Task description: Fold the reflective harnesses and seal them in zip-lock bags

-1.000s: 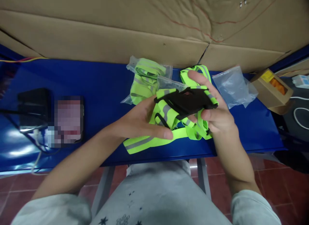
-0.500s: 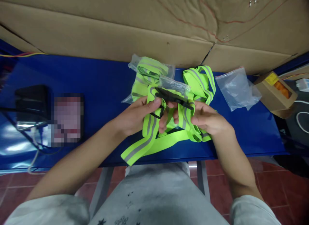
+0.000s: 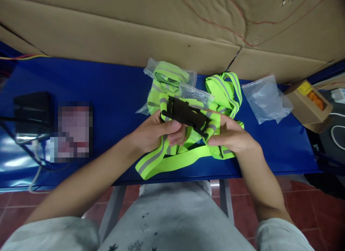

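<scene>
Left hand (image 3: 151, 134): I'm pinching the black buckle (image 3: 185, 112).
Right hand (image 3: 234, 134): I'm gripping its neon strap (image 3: 214, 126).
Buckle: turning broadside between my hands, likely easing handling.

Say the buckle (image 3: 187, 114) is the middle of a clock, between the left fingers (image 3: 173, 127) and the right fingers (image 3: 215, 140). On the table (image 3: 113, 89), a reflective strap (image 3: 185, 161) is at 7 o'clock, bagged straps (image 3: 171, 73) at 11 and a strap bundle (image 3: 222, 91) at 2. Toward 3 are a plastic bag (image 3: 265, 100), then a cardboard box (image 3: 302, 107). Toward 9 are a blurred thing (image 3: 74, 125), then a device (image 3: 33, 114). Cardboard sheets (image 3: 107, 35) stand behind, at 12.
</scene>
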### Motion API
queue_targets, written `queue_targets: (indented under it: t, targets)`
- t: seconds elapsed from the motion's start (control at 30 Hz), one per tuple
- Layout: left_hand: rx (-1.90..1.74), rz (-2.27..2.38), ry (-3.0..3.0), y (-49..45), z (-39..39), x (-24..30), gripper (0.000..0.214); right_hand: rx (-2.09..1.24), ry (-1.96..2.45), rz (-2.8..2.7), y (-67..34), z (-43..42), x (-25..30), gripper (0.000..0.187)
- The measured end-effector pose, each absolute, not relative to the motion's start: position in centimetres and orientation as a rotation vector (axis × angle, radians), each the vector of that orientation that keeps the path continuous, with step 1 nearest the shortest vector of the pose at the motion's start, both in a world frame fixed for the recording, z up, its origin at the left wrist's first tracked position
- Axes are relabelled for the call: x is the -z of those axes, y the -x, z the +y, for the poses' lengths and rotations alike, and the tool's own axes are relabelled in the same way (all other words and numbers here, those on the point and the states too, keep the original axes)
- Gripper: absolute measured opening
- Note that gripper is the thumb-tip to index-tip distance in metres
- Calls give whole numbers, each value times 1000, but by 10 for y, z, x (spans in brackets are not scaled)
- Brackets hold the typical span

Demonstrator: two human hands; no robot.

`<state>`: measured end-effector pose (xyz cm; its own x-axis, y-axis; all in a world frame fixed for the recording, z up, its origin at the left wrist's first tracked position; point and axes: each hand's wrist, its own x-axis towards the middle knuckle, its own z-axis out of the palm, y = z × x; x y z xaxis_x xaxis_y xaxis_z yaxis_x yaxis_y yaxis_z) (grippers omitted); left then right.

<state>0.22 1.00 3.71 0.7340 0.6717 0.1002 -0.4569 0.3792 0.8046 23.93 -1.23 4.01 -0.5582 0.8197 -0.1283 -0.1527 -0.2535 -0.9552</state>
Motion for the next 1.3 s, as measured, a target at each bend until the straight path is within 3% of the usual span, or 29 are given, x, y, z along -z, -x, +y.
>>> queue_targets:
  t: [0.1,0.33,0.5,0.63,0.83,1.03,1.23,1.3]
  targets:
    - [-770,364,-948,-4,9,-35,30,-1945,865,-1299,-241,-13,-37,50]
    - [-526,240,-848,-2,-1,-32,39,-2159,326,-1336,-234,-9,-38,58]
    - [-574,343,-895,-4,-3,-26,44,-2039,660,-1400,-238,-16,-50,21]
    - [-828,534,-1020,-13,2,-26,25,-1796,932,-1424,-243,-16,-51,12]
    - [-919,586,-1156,-20,2,-27,19,-1604,1062,-1332,-236,-18,-32,15]
    - [-936,667,-1587,-19,-4,-33,39,-1409,1083,-1423,-231,-33,-26,40]
    - [-1087,713,-1604,-26,-6,-60,25,-1085,1037,-1869,-222,-27,-75,33]
    - [-1140,749,-1591,-27,0,-71,19,-874,1023,-1949,-223,-20,-101,53]
